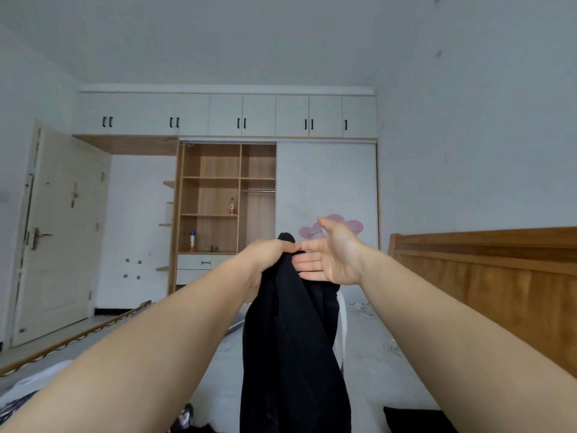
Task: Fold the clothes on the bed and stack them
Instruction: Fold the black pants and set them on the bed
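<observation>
up in front of the chest, the left hand (271, 252) is holding a black garment (293, 345) by its top edge, its grip curled tight round a bunch of the cloth, a small peak of fabric poking out above the knuckles. the garment is hanging straight down from that grip in long folds, its lower part dropping out of view at the bottom edge, above the grey bed (371, 348). the right hand (332, 256) is sitting just beside it with the palm turned inward, fingers straight and spread, its grip wide open and closing on nothing; the fingertips are reaching the cloth just under the left hand, though whether they are actually touching is hard to say. another dark piece of clothing (415, 420) is lying on the bed at the lower right, and a patterned one (14, 404) is showing at the lower left corner. behind, an open wooden wardrobe (226, 198) is standing against the far wall, and a wooden headboard (487, 270) is running along the right.
</observation>
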